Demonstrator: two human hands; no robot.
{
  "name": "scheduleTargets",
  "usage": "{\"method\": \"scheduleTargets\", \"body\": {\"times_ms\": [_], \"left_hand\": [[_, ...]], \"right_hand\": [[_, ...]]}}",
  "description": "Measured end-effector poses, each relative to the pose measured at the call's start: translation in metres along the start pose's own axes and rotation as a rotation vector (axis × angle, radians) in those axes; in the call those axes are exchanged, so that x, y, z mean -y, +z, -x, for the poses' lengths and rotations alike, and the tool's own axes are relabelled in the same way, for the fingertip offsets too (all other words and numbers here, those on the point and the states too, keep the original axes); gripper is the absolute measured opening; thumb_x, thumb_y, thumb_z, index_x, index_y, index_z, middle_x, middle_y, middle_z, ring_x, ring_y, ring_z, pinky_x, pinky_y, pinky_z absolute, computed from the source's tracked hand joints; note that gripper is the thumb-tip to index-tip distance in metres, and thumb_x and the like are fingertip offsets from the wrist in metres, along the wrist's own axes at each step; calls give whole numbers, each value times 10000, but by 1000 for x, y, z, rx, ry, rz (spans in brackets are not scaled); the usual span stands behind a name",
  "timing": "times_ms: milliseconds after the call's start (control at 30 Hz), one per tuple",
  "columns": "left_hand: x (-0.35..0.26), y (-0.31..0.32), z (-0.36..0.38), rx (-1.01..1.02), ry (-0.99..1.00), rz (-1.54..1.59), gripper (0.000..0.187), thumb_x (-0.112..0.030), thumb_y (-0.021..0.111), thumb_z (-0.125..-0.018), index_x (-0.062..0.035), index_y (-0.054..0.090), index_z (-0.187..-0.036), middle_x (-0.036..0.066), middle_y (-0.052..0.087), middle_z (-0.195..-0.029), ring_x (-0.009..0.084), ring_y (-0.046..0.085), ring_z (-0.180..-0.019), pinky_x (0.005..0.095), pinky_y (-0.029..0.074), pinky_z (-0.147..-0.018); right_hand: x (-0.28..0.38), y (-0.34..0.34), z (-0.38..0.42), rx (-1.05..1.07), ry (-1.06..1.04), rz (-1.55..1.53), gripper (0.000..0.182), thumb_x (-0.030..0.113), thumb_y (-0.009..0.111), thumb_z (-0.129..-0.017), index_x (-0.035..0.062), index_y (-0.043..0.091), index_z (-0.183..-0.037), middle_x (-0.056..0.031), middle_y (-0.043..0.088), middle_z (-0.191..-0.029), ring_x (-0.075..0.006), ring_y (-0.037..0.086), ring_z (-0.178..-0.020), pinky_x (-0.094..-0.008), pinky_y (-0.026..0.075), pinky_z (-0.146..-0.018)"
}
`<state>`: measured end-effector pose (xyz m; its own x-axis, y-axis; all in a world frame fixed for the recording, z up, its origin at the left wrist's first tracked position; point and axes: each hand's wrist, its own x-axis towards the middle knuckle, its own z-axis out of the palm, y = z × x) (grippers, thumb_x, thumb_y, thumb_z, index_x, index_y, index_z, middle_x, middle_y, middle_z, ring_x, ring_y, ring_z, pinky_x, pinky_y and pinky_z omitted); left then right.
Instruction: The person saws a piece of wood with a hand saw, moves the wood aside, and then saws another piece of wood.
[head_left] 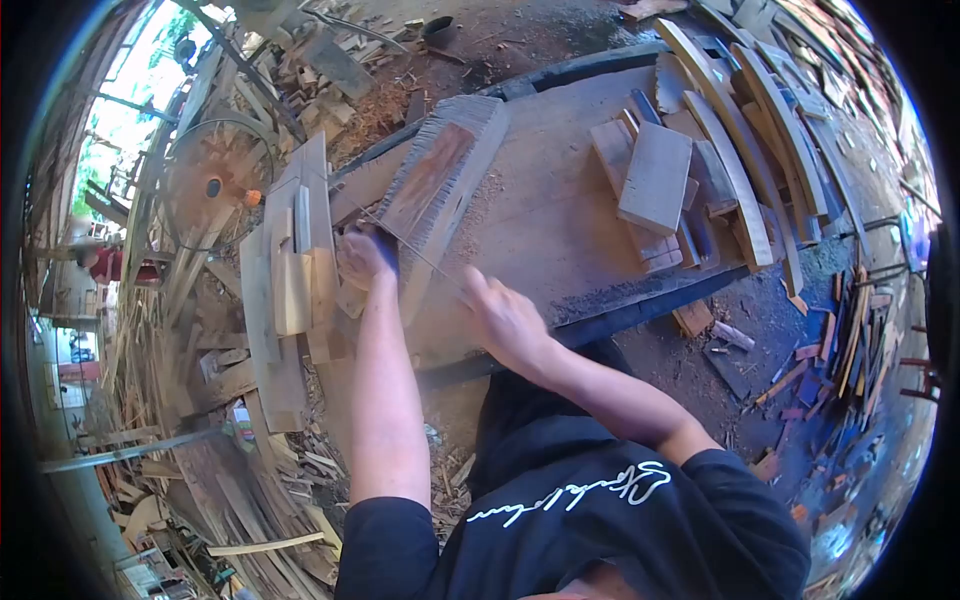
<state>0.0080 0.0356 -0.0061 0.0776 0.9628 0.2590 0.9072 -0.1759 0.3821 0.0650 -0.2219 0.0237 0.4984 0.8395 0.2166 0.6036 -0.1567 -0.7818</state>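
A person in a black shirt leans over a workbench (560,210), both hands on a thin rod (420,252). The rod's long axis runs aslant across the bench, from the left hand (362,258) toward the right hand (505,318), its far end by a ridged plank (440,185) that points toward the bench's far edge. The left hand is closed around the rod's dark handle end. The right hand lies curled over the near end; how tightly it grips cannot be told. Stacked boards (655,180) lie at the bench's right edge, offcuts (290,270) at its left.
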Motion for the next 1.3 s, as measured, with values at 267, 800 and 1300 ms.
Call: {"method": "scheduleTargets", "body": {"times_ms": [267,800,1300], "left_hand": [[2,-5,8,3,92,-209,428,-338,431,-964,-13,707,-1003,217,700,-1040,381,656,-1004,492,484,-880],[-9,-16,6,31,40,-20,424,-347,461,-947,-15,714,-1022,218,700,-1033,405,646,-1004,508,475,-843],[15,6,-10,54,2,-3,416,-351,518,-917,-1,720,-1013,219,711,-1000,398,670,-941,477,476,-776]], "right_hand": [[-8,13,-6,-37,-5,-34,241,219,593,-934,47,434,-992,-196,618,-783,-387,672,-746,-477,549,-616],[1,24,-30,33,92,-7,228,181,608,-922,55,446,-1023,-207,609,-829,-407,642,-771,-483,521,-662],[-4,14,-6,-5,105,-147,228,207,601,-924,56,438,-977,-203,608,-787,-435,637,-742,-501,522,-651]]}}
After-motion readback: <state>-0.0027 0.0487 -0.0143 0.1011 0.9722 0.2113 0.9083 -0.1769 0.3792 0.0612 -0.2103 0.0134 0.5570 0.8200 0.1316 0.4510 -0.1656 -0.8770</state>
